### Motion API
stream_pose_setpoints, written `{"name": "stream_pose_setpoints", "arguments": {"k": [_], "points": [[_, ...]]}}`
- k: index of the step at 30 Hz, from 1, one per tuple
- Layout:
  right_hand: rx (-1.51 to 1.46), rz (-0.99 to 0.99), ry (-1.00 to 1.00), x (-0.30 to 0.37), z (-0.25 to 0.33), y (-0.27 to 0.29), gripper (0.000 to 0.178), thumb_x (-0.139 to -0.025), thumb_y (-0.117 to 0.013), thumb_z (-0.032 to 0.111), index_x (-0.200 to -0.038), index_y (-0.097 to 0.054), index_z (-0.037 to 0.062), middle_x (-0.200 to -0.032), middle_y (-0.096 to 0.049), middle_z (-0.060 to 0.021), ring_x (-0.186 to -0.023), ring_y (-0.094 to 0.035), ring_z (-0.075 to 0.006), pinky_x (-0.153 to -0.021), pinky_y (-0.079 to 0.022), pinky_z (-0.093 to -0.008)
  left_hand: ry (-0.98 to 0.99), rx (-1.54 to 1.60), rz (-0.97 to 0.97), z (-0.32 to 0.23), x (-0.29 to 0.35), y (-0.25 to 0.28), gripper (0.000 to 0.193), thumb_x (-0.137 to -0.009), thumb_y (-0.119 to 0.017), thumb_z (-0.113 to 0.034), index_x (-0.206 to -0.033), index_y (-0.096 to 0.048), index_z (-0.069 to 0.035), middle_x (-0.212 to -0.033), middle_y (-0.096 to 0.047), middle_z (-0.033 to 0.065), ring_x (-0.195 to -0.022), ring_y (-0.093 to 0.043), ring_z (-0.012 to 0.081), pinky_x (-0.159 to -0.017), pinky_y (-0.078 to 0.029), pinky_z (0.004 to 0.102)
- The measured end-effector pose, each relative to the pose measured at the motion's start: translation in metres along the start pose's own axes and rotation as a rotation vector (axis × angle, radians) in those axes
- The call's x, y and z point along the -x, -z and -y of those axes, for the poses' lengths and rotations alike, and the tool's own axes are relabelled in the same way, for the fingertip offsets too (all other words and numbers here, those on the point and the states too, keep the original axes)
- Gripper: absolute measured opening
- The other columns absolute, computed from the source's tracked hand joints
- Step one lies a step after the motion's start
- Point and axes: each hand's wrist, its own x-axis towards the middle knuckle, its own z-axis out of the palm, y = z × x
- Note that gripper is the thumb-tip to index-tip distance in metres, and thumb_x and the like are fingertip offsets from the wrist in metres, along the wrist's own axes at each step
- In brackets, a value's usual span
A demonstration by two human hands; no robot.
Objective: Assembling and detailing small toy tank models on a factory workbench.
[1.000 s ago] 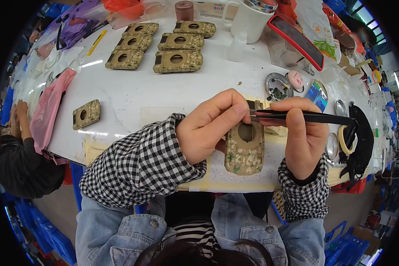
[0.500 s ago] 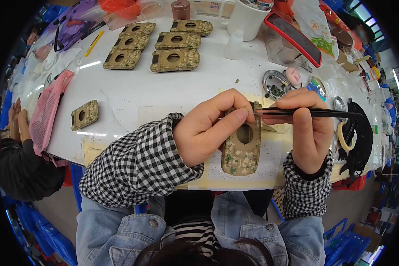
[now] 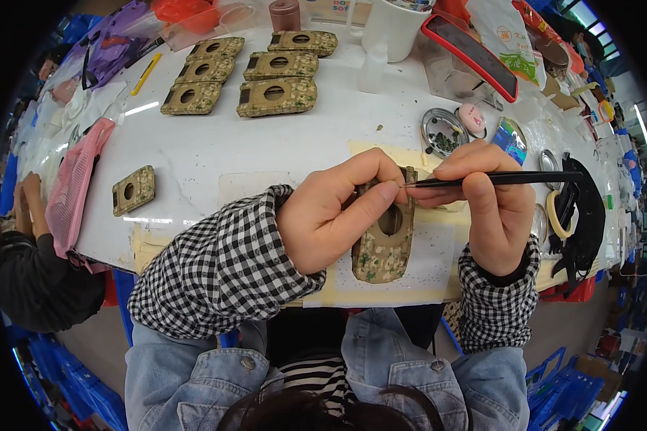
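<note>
My left hand (image 3: 329, 215) is closed on a camouflage-painted toy tank hull (image 3: 381, 253), which is tilted over the work sheet. A round hole opens in the hull's top, and my fingers cover part of its far end. In my right hand (image 3: 497, 208) a pair of black tweezers (image 3: 517, 177) is pinched, lying almost level. Their tips meet my left thumb and forefinger at the hull's far end; whether they grip a small part is hidden. Close by, a round metal dish (image 3: 431, 123) has small dark green pieces in it.
Several camouflage hulls (image 3: 277, 97) stand in rows at the back, and another hull (image 3: 134, 191) lies at left. A red-cased phone (image 3: 474, 61), white mug (image 3: 392, 30) and small bottle (image 3: 372, 70) stand far right. A pink mesh bag (image 3: 79, 183) hangs at the left edge, near another person's arm (image 3: 37, 208).
The tweezers have moved left, so their tips now reach my left fingertips. The hull is still in my left hand. The whole view has shifted slightly.
</note>
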Motion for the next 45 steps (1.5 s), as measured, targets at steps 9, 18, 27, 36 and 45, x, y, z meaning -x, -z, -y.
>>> {"name": "stream_pose_setpoints", "arguments": {"k": [9,18,27,36,45], "points": [[0.007,0.017,0.008,0.000,0.000,0.000,0.021,-0.095,-0.042,0.010,-0.097,-0.051,-0.0087,-0.092,-0.058,-0.0127,-0.088,-0.064,-0.0204,-0.077,-0.055,-0.0275,-0.013,-0.020,-0.003,0.001,0.000,0.000,0.017,-0.097,-0.038,-0.015,-0.098,-0.048,-0.001,-0.092,-0.052,0.0031,-0.088,-0.047,0.0070,-0.080,-0.038,0.0220],[0.002,-0.004,-0.011,0.000,0.000,-0.001,0.022,-0.096,-0.042,0.011,-0.096,-0.052,-0.0086,-0.091,-0.060,-0.0130,-0.086,-0.065,-0.0206,-0.076,-0.055,-0.0277,-0.004,-0.031,-0.003,0.001,0.000,0.001,0.017,-0.097,-0.038,-0.015,-0.098,-0.048,-0.001,-0.093,-0.052,0.0031,-0.089,-0.047,0.0074,-0.081,-0.038,0.0224],[0.052,-0.026,-0.007,0.000,0.000,-0.003,0.025,-0.096,-0.040,0.015,-0.096,-0.051,-0.0084,-0.090,-0.058,-0.0144,-0.082,-0.066,-0.0221,-0.073,-0.056,-0.0284,-0.048,-0.039,-0.031,0.003,-0.001,0.000,0.017,-0.097,-0.039,-0.016,-0.097,-0.049,-0.001,-0.089,-0.053,0.0034,-0.085,-0.047,0.0071,-0.078,-0.039,0.0226],[0.023,-0.029,-0.020,0.000,0.000,-0.003,0.022,-0.096,-0.041,0.011,-0.095,-0.052,-0.0076,-0.088,-0.062,-0.0142,-0.085,-0.066,-0.0198,-0.075,-0.055,-0.0266,-0.076,-0.069,-0.069,0.007,-0.001,-0.002,0.017,-0.096,-0.041,-0.015,-0.096,-0.049,-0.001,-0.080,-0.055,0.0043,-0.076,-0.047,0.0062,-0.068,-0.041,0.0227],[0.019,-0.029,-0.019,0.000,-0.001,-0.003,0.022,-0.096,-0.041,0.011,-0.094,-0.052,-0.0081,-0.088,-0.062,-0.0144,-0.085,-0.066,-0.0200,-0.075,-0.055,-0.0267,-0.087,-0.057,-0.070,0.008,-0.001,-0.002,0.016,-0.096,-0.041,-0.015,-0.095,-0.049,-0.001,-0.079,-0.054,0.0044,-0.075,-0.047,0.0060,-0.068,-0.041,0.0228]]}}
